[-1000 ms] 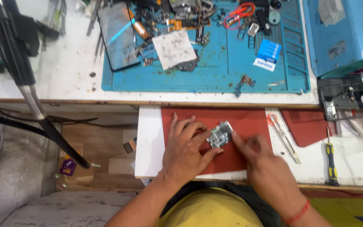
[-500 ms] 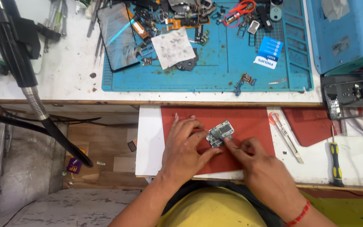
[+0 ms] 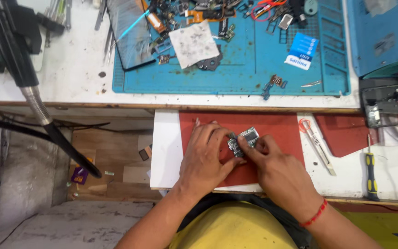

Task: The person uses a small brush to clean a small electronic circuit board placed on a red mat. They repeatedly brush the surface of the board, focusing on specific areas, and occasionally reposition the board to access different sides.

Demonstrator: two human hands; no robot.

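1. Head view shows our left hand (image 3: 207,157) and right hand (image 3: 279,173) together over the red mat (image 3: 272,129), both pinching a small circuit board (image 3: 244,140).
2. We hold the board low over the mat, at its middle.
3. On the worktop (image 3: 70,74) a yellow-handled screwdriver (image 3: 370,168) lies well to our right, and a blue mat (image 3: 254,69) lies beyond.

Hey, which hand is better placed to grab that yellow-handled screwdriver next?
Right. The yellow-handled screwdriver lies on the right side of the bench, nearer the right hand. The left hand sits farther off, on the other side of the small circuit board that both hands pinch.
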